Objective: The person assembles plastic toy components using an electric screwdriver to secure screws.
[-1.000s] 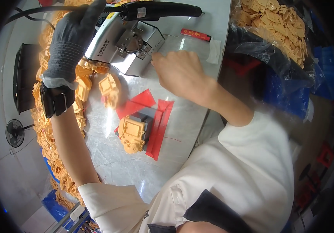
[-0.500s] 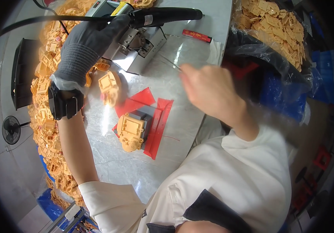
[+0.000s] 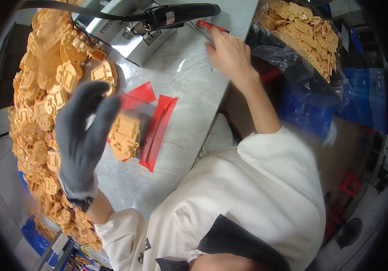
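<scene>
My left hand (image 3: pixel 85 135), in a grey glove, is raised beside an orange plastic housing (image 3: pixel 125 135), its thumb and fingers apart. That housing rests on a dark grey block, which it partly hides, between strips of red tape (image 3: pixel 158 135). My bare right hand (image 3: pixel 231 54) is at the far right of the table, its fingers closed on thin metal tweezers (image 3: pixel 198 32). Just beyond its fingertips lies a red stick-shaped item (image 3: pixel 212 26). Another orange housing (image 3: pixel 103 74) lies past my left fingertips.
A heap of orange housings (image 3: pixel 40 135) lines the left side. At the back, a black corded hand tool (image 3: pixel 180 16) lies across a silver box-shaped machine (image 3: pixel 146 47). A plastic-lined container of flat orange parts (image 3: pixel 302 36) stands right of the grey table (image 3: pixel 189 86).
My left hand has left the corded tool on the machine and come back nearer, beside the housing. My right hand has moved away from me, toward the red item. The view has shifted.
</scene>
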A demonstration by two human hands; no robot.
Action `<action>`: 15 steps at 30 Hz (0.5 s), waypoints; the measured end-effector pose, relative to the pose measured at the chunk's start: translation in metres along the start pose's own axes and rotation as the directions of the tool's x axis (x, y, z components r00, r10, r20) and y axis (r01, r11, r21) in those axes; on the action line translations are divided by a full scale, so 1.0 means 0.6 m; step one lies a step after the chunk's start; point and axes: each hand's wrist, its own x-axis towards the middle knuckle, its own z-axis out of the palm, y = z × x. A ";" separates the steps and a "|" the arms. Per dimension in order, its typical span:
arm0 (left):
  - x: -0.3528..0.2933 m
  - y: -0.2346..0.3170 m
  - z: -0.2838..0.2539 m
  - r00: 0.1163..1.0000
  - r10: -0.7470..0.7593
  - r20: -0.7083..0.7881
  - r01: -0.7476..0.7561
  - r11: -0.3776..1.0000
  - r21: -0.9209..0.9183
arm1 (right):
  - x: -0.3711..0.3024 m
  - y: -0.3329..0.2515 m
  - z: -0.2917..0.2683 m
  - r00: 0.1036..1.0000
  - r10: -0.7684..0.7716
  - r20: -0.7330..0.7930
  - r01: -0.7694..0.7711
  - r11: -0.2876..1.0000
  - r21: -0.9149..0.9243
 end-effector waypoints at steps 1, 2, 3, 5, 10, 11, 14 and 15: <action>-0.040 -0.008 -0.001 0.984 -0.021 -0.176 -0.001 0.993 -0.120 | -0.011 -0.001 -0.018 0.997 -0.021 -0.077 0.024 0.999 0.040; -0.086 -0.028 -0.007 0.949 -0.114 -0.292 0.057 0.979 -0.197 | -0.019 -0.009 -0.025 0.988 -0.049 -0.148 0.062 0.994 0.087; -0.127 -0.048 -0.007 0.899 -0.199 -0.391 0.089 0.956 -0.281 | -0.029 -0.013 -0.033 0.988 -0.068 -0.140 0.080 0.993 0.082; -0.193 -0.083 0.018 0.868 -0.266 -0.419 0.106 0.924 -0.366 | -0.052 -0.017 -0.042 0.997 -0.057 0.059 0.052 0.996 0.078; -0.266 -0.106 0.081 0.793 -0.438 -0.423 0.200 0.844 -0.498 | -0.068 -0.027 -0.013 0.991 -0.108 0.078 0.107 0.994 0.017; -0.276 -0.110 0.086 0.763 -0.470 -0.444 0.220 0.834 -0.506 | -0.068 -0.031 -0.008 0.987 -0.139 0.077 0.140 0.990 -0.006; -0.297 -0.126 0.104 0.733 -0.488 -0.474 0.217 0.828 -0.517 | -0.068 -0.040 -0.006 0.973 -0.223 0.064 0.226 0.974 -0.034; -0.299 -0.131 0.109 0.732 -0.482 -0.482 0.211 0.832 -0.513 | -0.071 -0.044 -0.006 0.970 -0.240 0.045 0.242 0.969 -0.045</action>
